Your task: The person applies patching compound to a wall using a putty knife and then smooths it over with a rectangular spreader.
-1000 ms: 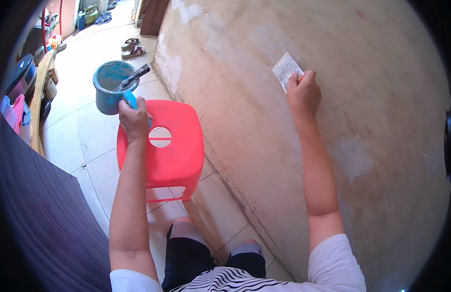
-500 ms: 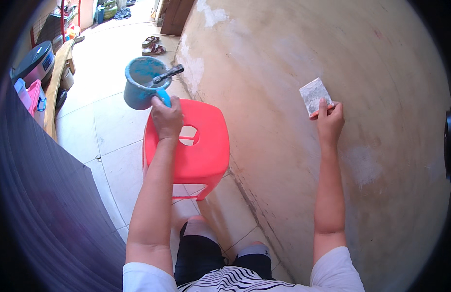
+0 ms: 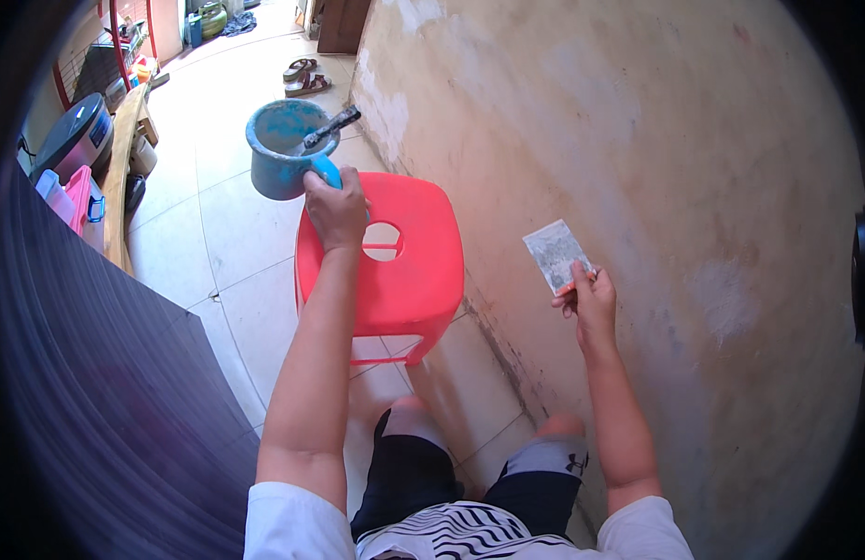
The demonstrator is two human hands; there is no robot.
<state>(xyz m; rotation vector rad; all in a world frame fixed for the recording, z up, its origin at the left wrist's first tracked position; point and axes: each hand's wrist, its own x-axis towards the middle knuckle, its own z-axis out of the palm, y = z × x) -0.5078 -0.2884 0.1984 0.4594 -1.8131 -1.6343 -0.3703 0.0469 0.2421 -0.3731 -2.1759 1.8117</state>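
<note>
My left hand point(image 3: 336, 211) is closed around the bright blue handle of a plastic dipper point(image 3: 278, 173), held over the far left edge of a red stool point(image 3: 409, 280). Pale smears coat the dipper's inside, and a dark-handled tool point(image 3: 334, 126) leans out over its rim; its lower end is hidden in the dipper. In my right hand point(image 3: 589, 303) is a flat scraper point(image 3: 555, 254) with an orange edge and a greyish, smeared face, pinched between thumb and fingers. The scraper is in front of the tan wall point(image 3: 656, 168); I cannot tell whether it touches.
The wall carries whitish patches point(image 3: 726, 299) and runs along my right. A dark panel point(image 3: 124, 392) stands close on the left. Beyond it are a wooden bench point(image 3: 124, 159) and a rice cooker point(image 3: 75, 140). Sandals point(image 3: 307, 84) lie on the tiled floor point(image 3: 171, 243) ahead.
My right hand has come down and left with the scraper, nearer to me. The dipper in my left hand has shifted slightly within view, along with the stool and floor.
</note>
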